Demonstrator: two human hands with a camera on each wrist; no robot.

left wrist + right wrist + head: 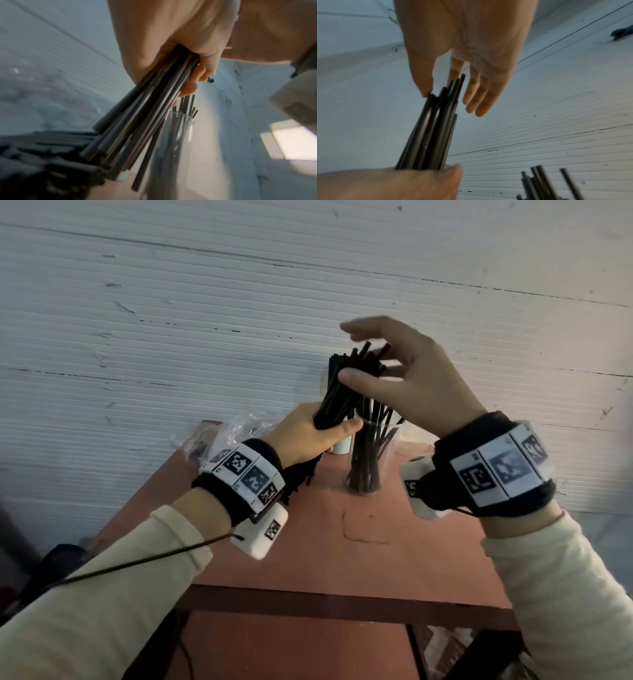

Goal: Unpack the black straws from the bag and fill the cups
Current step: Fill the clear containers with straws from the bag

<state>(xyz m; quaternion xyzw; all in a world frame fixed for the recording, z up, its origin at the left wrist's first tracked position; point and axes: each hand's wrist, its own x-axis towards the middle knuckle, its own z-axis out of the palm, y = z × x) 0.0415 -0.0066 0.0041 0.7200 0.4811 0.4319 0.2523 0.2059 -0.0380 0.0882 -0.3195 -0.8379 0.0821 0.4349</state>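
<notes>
My left hand (310,433) grips a thick bundle of black straws (337,395) low down and holds it tilted over the table. Over the bundle's top ends my right hand (356,354) is spread with straight fingers, the thumb touching the ends. In the right wrist view the right hand (452,94) brackets the bundle (431,129). A clear cup (368,460) just right of the bundle holds several straws. In the left wrist view the left hand (185,75) clasps the bundle (145,111) beside the cup (176,142).
A crumpled clear plastic bag (226,429) lies at the table's back left. More black straws (303,474) are heaped under my left wrist. A small white cup (340,445) stands behind the bundle. The reddish table (394,553) stands against a ribbed white wall.
</notes>
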